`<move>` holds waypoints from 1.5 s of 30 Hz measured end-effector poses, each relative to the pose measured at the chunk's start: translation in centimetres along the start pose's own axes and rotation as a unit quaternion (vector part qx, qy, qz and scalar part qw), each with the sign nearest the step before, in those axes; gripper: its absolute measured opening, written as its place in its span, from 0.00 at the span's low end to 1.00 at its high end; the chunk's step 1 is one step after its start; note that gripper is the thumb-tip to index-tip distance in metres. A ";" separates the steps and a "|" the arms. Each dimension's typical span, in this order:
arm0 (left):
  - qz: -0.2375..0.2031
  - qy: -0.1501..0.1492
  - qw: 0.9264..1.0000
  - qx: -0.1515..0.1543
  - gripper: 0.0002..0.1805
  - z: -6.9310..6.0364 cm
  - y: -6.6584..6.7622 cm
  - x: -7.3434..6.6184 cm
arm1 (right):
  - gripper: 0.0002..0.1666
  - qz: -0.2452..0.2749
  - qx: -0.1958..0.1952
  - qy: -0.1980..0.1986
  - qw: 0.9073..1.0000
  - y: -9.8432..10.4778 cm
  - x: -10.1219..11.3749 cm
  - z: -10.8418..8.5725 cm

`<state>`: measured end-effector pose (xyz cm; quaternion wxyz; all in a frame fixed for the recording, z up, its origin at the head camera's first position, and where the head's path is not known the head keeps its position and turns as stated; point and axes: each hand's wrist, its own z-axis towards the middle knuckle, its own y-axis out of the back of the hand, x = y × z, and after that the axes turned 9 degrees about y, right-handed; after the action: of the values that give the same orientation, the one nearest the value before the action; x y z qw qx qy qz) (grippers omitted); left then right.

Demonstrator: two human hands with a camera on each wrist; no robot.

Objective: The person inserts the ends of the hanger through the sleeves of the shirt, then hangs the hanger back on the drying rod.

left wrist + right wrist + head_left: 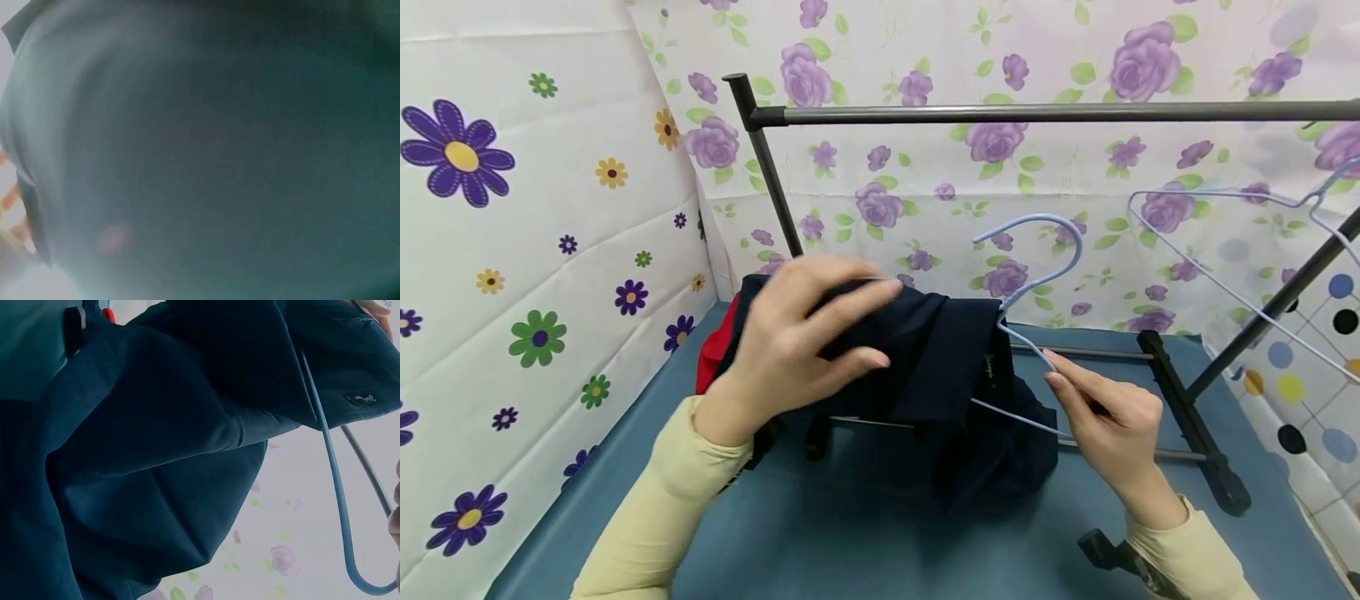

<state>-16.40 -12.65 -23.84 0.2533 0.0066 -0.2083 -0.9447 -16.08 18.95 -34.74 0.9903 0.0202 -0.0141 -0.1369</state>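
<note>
A dark navy garment (917, 358) with small light lettering on it hangs above the table; its exact kind cannot be told. Part of a light-blue wire hanger (1063, 250) is hidden by the cloth, while its hook and one end stick out on the right. My right hand (1112, 412) pinches that end of the hanger between thumb and fingers. Over the left part of the garment is my left hand (805, 342), slightly blurred, its fingers and thumb apart. In the right wrist view the navy cloth (156, 419) drapes in folds around the hanger wire (337, 487).
Behind the garment stands a dark metal rack with a horizontal rail (1037, 113) and a foot (1195, 425). Another wire hanger (1225, 192) is at the right. Something red (711, 346) shows at the garment's left. Blue cloth (850, 533) covers the table; flowered sheets surround it.
</note>
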 end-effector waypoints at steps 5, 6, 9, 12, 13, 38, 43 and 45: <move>0.050 0.082 0.995 0.017 0.31 0.3 3.0 2.4 | 0.21 -0.001 -0.016 0.000 1.000 0.2 0.1 0.1; 0.053 0.098 0.993 0.040 0.31 0.2 3.5 3.0 | 0.21 0.001 -0.018 -0.001 1.000 0.3 0.2 0.1; 0.022 0.130 0.984 0.121 0.31 -0.6 4.5 4.6 | 0.22 0.002 -0.019 -0.006 1.000 0.5 0.2 -0.1; -0.039 0.145 0.973 0.174 0.28 -1.6 4.7 5.5 | 0.22 0.002 -0.014 -0.010 1.000 0.7 0.1 -0.3; -0.055 0.146 0.971 0.180 0.26 -1.9 4.6 5.6 | 0.21 0.002 -0.011 -0.009 1.000 0.8 0.0 -0.4; -0.111 0.181 0.966 0.148 0.26 0.2 0.2 1.4 | 0.25 -0.022 0.080 -0.002 0.997 -0.3 0.0 0.1; -0.096 0.175 0.962 0.184 0.26 0.2 -0.7 1.0 | 0.25 -0.011 0.074 0.002 0.997 -0.6 -0.1 0.6; -0.076 0.170 0.960 0.208 0.29 0.1 -0.9 0.7 | 0.24 -0.005 0.074 0.003 0.997 -0.8 0.0 0.8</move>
<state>-17.51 -12.24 -24.06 0.2058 0.2357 -0.3525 -0.8819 -16.31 18.16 -33.99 0.9854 0.0944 -0.0210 -0.1402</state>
